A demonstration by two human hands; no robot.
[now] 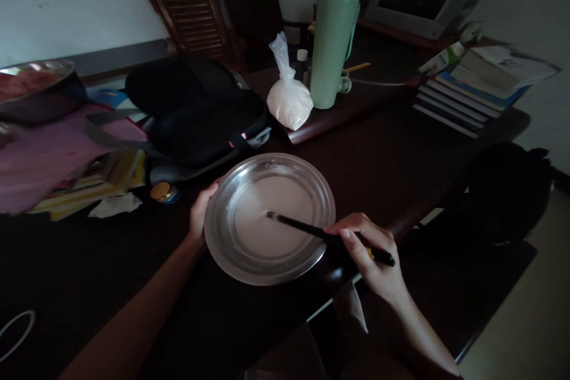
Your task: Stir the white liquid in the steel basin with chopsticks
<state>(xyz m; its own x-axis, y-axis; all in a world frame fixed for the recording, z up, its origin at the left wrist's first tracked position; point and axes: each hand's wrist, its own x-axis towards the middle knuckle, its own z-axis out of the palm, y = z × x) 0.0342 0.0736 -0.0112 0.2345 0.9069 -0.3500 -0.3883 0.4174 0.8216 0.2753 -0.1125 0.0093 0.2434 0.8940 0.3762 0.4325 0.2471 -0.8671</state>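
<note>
A round metal basin (270, 278) rests on the dark table with a whitish, cloudy liquid (258, 219) in it. At its left side my left hand (202, 211) grips the rim, the fingers partly hidden behind the metal. My right hand (371, 249) is closed around a thin black stick (303, 225) with a pale band near its tip. The stick slants over the basin's right rim, and its tip is at the liquid near the middle. I cannot tell how deep the tip goes. Beyond the basin stands a knotted plastic bag of white powder (290, 104).
A tall green thermos (335, 41) stands beside the bag. A black backpack (200, 113), a gold-lidded jar (164, 192) and a pot (40, 92) are at the left. Stacked books (472, 95) lie at the back right. Wooden chairs (191, 15) stand behind.
</note>
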